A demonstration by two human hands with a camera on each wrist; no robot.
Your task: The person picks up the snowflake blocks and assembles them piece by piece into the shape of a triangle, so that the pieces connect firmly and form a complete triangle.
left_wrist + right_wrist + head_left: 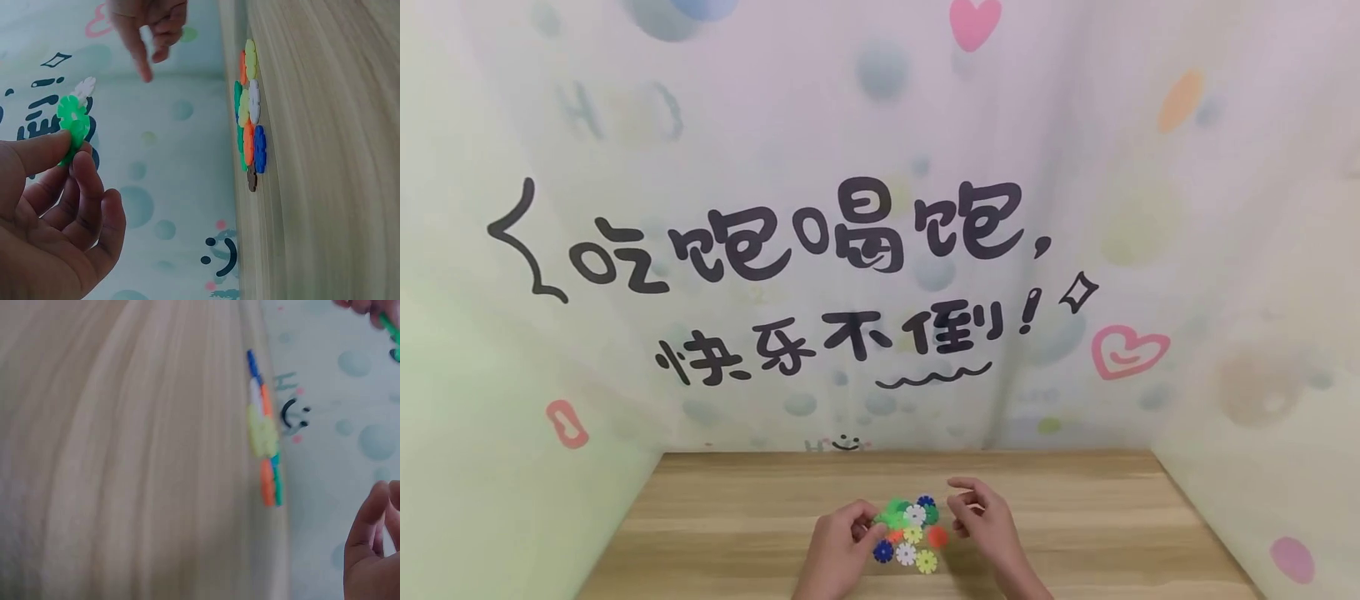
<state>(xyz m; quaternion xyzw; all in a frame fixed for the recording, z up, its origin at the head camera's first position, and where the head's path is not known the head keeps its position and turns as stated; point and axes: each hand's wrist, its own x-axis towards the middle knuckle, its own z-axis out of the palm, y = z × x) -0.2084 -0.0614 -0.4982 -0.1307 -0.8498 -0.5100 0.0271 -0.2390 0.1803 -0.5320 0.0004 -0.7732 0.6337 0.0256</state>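
Observation:
My left hand (859, 523) pinches a small cluster of joined plastic snowflake discs (901, 512), green ones with a white one at the far end, and holds it just above the table. The left wrist view shows thumb and forefinger of that hand (70, 152) gripping the green disc (74, 119), with the white disc (85, 88) attached. My right hand (964, 498) hovers just right of the cluster with loosely curled fingers and holds nothing; its forefinger (142, 62) points toward the discs. A flat pile of loose discs (913, 546), blue, white, yellow and orange, lies on the table under both hands.
The wooden table (737, 517) is enclosed at the back and both sides by a pale printed backdrop (820, 250). The disc pile (265, 440) lies near the table's front centre, and bare wood extends left and right of it.

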